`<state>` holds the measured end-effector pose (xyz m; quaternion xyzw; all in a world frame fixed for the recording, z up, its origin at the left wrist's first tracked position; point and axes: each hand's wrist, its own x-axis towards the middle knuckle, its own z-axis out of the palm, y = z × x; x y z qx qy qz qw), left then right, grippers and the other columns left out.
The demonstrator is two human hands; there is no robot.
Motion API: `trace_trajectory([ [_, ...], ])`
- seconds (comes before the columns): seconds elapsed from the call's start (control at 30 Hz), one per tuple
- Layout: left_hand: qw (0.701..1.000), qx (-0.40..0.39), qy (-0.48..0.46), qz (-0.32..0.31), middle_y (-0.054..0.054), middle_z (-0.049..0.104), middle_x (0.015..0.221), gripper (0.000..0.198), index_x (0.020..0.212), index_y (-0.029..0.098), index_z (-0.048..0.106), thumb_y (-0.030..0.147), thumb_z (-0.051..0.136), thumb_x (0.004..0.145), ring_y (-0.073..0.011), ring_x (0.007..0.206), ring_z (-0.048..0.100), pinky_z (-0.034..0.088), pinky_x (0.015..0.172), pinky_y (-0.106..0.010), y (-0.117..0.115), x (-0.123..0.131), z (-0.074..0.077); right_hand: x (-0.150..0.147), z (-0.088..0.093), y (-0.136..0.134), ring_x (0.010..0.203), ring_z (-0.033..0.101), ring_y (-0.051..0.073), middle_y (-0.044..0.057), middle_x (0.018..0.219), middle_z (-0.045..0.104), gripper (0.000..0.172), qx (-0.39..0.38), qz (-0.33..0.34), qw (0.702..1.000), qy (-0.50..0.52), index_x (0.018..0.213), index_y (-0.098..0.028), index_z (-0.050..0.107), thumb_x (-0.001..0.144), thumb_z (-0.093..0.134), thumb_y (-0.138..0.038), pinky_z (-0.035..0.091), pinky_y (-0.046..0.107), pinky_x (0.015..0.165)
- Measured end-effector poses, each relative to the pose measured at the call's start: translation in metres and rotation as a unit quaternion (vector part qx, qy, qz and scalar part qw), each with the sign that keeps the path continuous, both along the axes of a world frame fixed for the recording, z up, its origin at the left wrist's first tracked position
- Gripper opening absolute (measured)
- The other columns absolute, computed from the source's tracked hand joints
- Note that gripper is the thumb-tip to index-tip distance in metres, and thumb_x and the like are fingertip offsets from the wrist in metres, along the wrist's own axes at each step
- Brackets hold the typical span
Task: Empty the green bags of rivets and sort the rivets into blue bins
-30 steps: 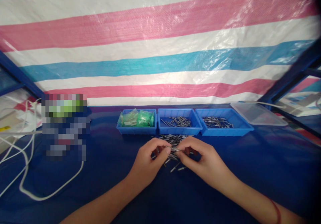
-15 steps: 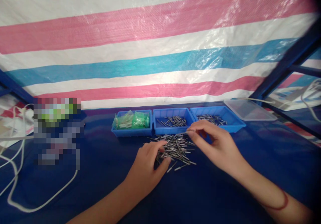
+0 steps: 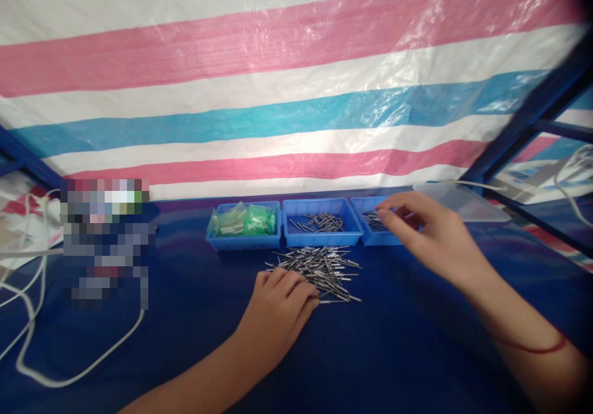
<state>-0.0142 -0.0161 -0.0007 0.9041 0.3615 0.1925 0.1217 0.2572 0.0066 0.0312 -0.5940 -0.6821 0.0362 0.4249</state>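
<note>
A loose pile of thin metal rivet-like pins (image 3: 324, 269) lies on the dark blue table. At its lower left edge my left hand (image 3: 282, 306) is closed, fingers together on the pins; what it pinches is hidden. Over the right blue bin (image 3: 386, 237) hovers my right hand (image 3: 433, 235), thumb and forefinger nearly together; anything between them is too small to make out. Similar pins lie in that bin, partly covered by the hand. The middle blue bin (image 3: 322, 239) also holds pins.
The left blue bin (image 3: 243, 243) contains green and clear plastic packets. A translucent lid (image 3: 472, 204) lies at the back right. White cables (image 3: 30, 321) and pixelated items are at the left. A striped sheet (image 3: 278, 117) hangs behind the table.
My right hand has moved right and slightly up, from the pile to over the right bin. My left hand has drawn its thumb and fingers together at the pile's edge.
</note>
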Motion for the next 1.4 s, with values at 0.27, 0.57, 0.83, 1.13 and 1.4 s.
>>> trace_trajectory([
  [0.27,0.976,-0.141,-0.158,0.056,0.000,0.068,0.089,0.010,0.092,0.021,0.060,0.025,0.051,0.092,-0.0170,0.083,0.060,0.039,0.078,-0.029,0.003,-0.001,0.003,-0.076,-0.017,-0.032,0.063,0.051,0.011,0.002,0.079,0.058,0.012,-0.112,0.285,0.945,0.116,0.090,-0.019,0.062,0.086,0.059,-0.030,0.043,0.025,0.057],
  [0.57,0.969,-0.162,-0.181,0.040,-0.002,0.069,0.094,0.014,0.097,0.021,0.062,0.029,0.053,0.090,-0.0178,0.087,0.061,0.043,0.078,-0.028,0.005,-0.002,0.001,-0.079,-0.016,-0.034,0.063,0.050,0.013,0.002,0.073,0.057,0.015,-0.111,0.267,0.946,0.144,0.081,-0.019,0.062,0.089,0.054,-0.030,0.041,0.025,0.056],
  [0.83,0.980,-0.119,-0.160,0.011,-0.002,0.065,0.085,0.009,0.087,0.019,0.061,0.024,0.054,0.090,-0.0168,0.082,0.058,0.041,0.075,-0.028,0.007,-0.001,0.000,-0.078,-0.019,-0.033,0.064,0.050,0.013,0.002,0.075,0.058,0.009,-0.089,0.273,0.949,0.133,0.084,-0.020,0.063,0.087,0.055,-0.024,0.043,0.026,0.056],
  [1.13,0.972,-0.096,-0.211,0.038,-0.003,0.062,0.087,0.007,0.089,0.018,0.059,0.023,0.053,0.090,-0.0158,0.082,0.058,0.043,0.076,-0.026,0.007,-0.004,0.002,-0.079,-0.023,-0.033,0.065,0.054,0.013,0.002,0.076,0.058,0.009,-0.076,0.260,0.958,0.094,0.086,-0.021,0.060,0.084,0.053,-0.015,0.045,0.026,0.058],
  [1.4,0.987,-0.067,-0.144,0.031,-0.005,0.064,0.093,0.018,0.105,0.019,0.058,0.026,0.057,0.088,-0.0192,0.089,0.057,0.043,0.083,-0.033,0.006,-0.005,-0.001,-0.044,-0.009,-0.017,0.093,0.059,0.023,0.009,0.100,0.062,0.015,-0.012,0.212,0.960,-0.181,0.094,-0.021,0.063,0.089,0.048,-0.019,0.047,0.040,0.084],
])
